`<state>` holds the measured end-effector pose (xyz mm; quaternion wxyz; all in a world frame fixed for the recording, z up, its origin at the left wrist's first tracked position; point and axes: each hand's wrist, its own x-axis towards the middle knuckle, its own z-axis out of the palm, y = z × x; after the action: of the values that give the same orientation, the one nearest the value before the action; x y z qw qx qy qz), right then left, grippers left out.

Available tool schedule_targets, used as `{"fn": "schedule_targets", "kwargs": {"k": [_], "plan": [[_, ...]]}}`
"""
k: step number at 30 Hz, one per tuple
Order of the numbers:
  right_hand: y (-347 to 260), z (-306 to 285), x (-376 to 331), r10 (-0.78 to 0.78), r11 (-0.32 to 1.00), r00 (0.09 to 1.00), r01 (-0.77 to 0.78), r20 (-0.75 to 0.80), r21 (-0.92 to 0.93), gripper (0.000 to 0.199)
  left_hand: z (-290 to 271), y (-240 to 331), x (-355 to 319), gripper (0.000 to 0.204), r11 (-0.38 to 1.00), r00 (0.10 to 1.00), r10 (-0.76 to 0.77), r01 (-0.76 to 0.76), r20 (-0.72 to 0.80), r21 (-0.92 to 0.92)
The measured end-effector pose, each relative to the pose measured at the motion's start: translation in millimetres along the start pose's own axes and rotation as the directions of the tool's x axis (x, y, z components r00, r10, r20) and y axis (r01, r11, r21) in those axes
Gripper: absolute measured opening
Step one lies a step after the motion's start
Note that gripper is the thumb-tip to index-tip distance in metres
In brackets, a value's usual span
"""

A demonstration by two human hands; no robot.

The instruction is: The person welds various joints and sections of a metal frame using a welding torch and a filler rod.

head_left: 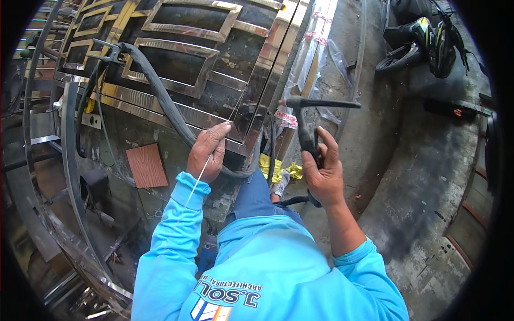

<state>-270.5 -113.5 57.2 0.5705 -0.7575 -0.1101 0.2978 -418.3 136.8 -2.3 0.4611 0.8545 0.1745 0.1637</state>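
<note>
My left hand (208, 155) pinches a thin filler rod (197, 184). One end of the rod runs back over my blue sleeve; the other points at the corner of a shiny metal panel (214, 80). In my right hand (325, 179) is a black TIG welding torch (306, 128), its long back cap stretching to the right. The torch head is raised to the right of the panel's edge, apart from the metal. Rectangular polished frames sit on the panel's dark face. A thick black cable (160, 96) loops over the panel's near edge, close by my left hand.
A clamp (111, 53) grips the panel's near-left edge. A wood-grain piece (147, 166) lies left of my left hand. Plastic-wrapped lengths (310, 67) run along the panel's right side. Yellow wrapping (274, 170) is near my foot. A motorcycle (417, 40) stands far right. Curved metal bars (72, 150) rise at left.
</note>
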Motion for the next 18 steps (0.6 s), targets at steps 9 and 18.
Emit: {"fn": "schedule_targets", "kwargs": {"k": [9, 18], "plan": [[25.6, 59.3, 36.9, -0.238, 0.971, 0.970, 0.237, -0.037, -0.041, 0.059, 10.9, -2.2, -2.7, 0.035, 0.989, 0.989, 0.122, -0.114, -0.081, 0.099], [21.5, 69.2, 45.9, -0.033, 0.989, 0.999, 0.034, -0.003, 0.147, 0.060, 2.6, -0.4, 4.9, 0.034, 0.992, 0.993, 0.121, -0.121, 0.009, 0.034]]}}
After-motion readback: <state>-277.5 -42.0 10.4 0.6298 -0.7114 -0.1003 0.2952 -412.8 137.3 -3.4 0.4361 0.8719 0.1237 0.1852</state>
